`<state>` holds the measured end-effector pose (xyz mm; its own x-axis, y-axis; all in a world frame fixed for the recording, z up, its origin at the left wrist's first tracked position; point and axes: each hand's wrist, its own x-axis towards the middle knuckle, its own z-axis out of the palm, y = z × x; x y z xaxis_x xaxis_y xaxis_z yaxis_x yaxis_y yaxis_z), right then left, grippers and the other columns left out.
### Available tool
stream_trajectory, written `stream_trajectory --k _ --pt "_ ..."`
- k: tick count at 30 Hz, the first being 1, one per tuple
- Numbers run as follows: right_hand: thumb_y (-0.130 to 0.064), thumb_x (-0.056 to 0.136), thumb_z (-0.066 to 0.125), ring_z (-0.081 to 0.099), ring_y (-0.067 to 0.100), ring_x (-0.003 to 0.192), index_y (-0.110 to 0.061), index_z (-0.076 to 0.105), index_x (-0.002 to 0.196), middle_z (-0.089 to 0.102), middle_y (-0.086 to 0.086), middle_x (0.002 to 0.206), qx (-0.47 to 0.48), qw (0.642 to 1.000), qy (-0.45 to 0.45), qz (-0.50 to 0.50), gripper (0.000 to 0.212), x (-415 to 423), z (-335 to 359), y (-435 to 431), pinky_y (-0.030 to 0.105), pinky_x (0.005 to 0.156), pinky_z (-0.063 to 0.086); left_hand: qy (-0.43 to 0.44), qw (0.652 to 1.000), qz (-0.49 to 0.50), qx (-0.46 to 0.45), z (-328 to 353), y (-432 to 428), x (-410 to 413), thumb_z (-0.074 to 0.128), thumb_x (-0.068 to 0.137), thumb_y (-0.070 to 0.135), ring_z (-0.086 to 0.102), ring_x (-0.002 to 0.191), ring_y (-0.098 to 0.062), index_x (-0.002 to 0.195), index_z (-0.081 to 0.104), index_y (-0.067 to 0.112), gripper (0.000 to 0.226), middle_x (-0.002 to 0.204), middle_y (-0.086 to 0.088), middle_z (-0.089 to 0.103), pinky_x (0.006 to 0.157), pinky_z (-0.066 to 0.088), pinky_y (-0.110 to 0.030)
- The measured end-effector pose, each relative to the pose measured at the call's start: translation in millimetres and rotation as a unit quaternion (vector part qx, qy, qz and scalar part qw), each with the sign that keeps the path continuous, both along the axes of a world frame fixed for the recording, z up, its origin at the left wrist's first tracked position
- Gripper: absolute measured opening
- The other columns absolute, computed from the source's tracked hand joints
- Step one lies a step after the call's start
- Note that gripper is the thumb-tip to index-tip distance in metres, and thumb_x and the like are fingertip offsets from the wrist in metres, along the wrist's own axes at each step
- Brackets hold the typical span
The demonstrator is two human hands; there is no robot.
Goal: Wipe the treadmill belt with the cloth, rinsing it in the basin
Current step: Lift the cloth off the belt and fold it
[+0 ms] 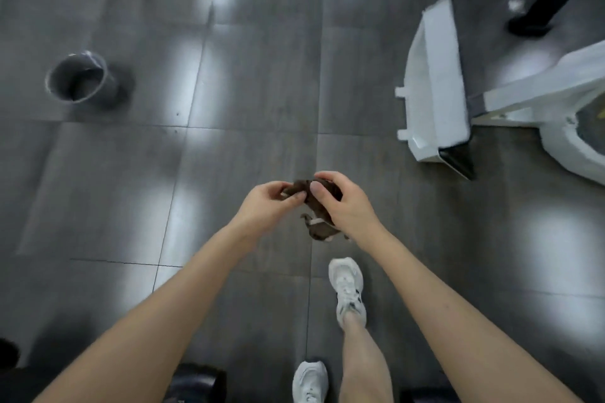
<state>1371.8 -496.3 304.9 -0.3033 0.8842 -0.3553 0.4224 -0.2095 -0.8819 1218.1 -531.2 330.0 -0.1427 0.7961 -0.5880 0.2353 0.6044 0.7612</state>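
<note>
Brown cloth (319, 229), well right of the basin (80, 80), pinched by fingers of left hand (265, 206) and right hand (350, 209), probably to unfold it.

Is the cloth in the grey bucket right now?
No, the left hand and right hand grip the cloth above the floor, well away from the grey bucket.

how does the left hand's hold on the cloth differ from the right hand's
The left hand pinches only one end of the brown cloth between thumb and fingertips; the right hand curls over its bunched bulk. The cloth's loose tail hangs below the right hand, not below the left hand. Both grip the same cloth, held in the air above the tiled floor.
</note>
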Motion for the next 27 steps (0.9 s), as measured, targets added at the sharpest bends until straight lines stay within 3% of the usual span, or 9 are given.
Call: stream_trajectory --k 2,4,7,9,12,18,21,23,27 --pt "-0.030 0.088 0.064 0.055 0.006 0.098 -0.018 0.060 0.118 0.060 -0.008 0.104 -0.019 0.999 0.000 0.048 0.032 -15 24 41 0.000 0.074 0.036 0.048 0.998 0.039 0.010 27 28 -22 0.069 0.085 0.026 0.051 0.061 -0.005 0.092 0.069 0.015 0.014 0.071 0.004 0.062 0.051 0.037 -0.016" --pt "-0.030 0.083 0.070 0.056 0.006 0.100 -0.023 0.056 0.122 0.059 -0.009 0.108 -0.052 0.994 -0.008 0.092 0.042 -28 43 79 0.003 0.079 0.038 0.080 0.993 0.085 0.021 52 58 -47 0.071 0.083 0.027 0.045 0.050 -0.002 0.083 0.068 0.017 0.010 0.059 0.007 0.057 0.049 0.033 -0.022" --pt "-0.027 0.076 0.077 0.061 0.014 0.098 -0.023 0.056 0.123 0.062 -0.004 0.105 -0.068 0.985 -0.056 0.149 0.051 -54 61 136 0.026 0.091 0.047 0.113 0.981 0.150 0.036 88 99 -93 0.070 0.084 0.023 0.043 0.044 -0.001 0.078 0.067 0.016 0.010 0.063 0.001 0.060 0.052 0.033 -0.027" --pt "-0.026 0.077 0.075 0.064 0.018 0.092 -0.021 0.063 0.112 0.067 -0.001 0.094 -0.034 0.977 -0.108 0.181 0.037 -80 71 172 0.037 0.089 0.049 0.117 0.972 0.198 0.039 107 120 -126 0.069 0.085 0.021 0.041 0.046 -0.005 0.079 0.067 0.013 0.010 0.067 -0.003 0.058 0.051 0.031 -0.027" --pt "-0.030 0.084 0.067 0.064 0.019 0.089 -0.022 0.070 0.092 0.068 -0.006 0.080 0.043 0.954 -0.181 0.236 0.012 -137 93 218 0.027 0.076 0.045 0.119 0.962 0.244 0.039 126 144 -177 0.069 0.085 0.019 0.040 0.051 -0.010 0.079 0.067 0.013 0.008 0.067 -0.003 0.056 0.050 0.030 -0.026" --pt "-0.043 0.081 0.066 0.055 0.021 0.103 -0.032 0.070 0.098 0.070 -0.002 0.096 0.135 0.914 -0.245 0.295 0.021 -283 124 297 0.035 0.092 0.038 0.150 0.935 0.318 0.046 140 194 -305 0.071 0.083 0.018 0.042 0.054 -0.012 0.082 0.070 0.016 0.002 0.070 -0.003 0.061 0.056 0.032 -0.029" --pt "-0.039 0.076 0.071 0.057 0.020 0.105 -0.027 0.067 0.098 0.069 -0.005 0.096 0.124 0.917 -0.239 0.295 0.026 -363 121 336 0.034 0.092 0.038 0.145 0.935 0.321 0.051 138 226 -378 0.071 0.082 0.012 0.047 0.057 -0.013 0.086 0.071 0.014 0.004 0.066 0.001 0.061 0.060 0.034 -0.029" --pt "-0.035 0.074 0.073 0.056 0.019 0.106 -0.027 0.061 0.111 0.063 -0.013 0.088 0.078 0.919 -0.238 0.304 0.039 -416 116 358 0.035 0.095 0.037 0.125 0.938 0.318 0.052 139 250 -427 0.070 0.081 0.006 0.052 0.057 -0.007 0.080 0.069 0.018 0.012 0.061 0.008 0.061 0.059 0.038 -0.026" --pt "-0.030 0.070 0.074 0.057 0.014 0.098 -0.034 0.055 0.126 0.051 -0.015 0.073 0.008 0.913 -0.219 0.343 0.059 -507 98 397 0.036 0.096 0.037 0.080 0.949 0.302 0.051 151 290 -514 0.065 0.083 -0.002 0.050 0.045 0.007 0.084 0.068 0.015 0.017 0.063 0.007 0.062 0.043 0.033 -0.007"
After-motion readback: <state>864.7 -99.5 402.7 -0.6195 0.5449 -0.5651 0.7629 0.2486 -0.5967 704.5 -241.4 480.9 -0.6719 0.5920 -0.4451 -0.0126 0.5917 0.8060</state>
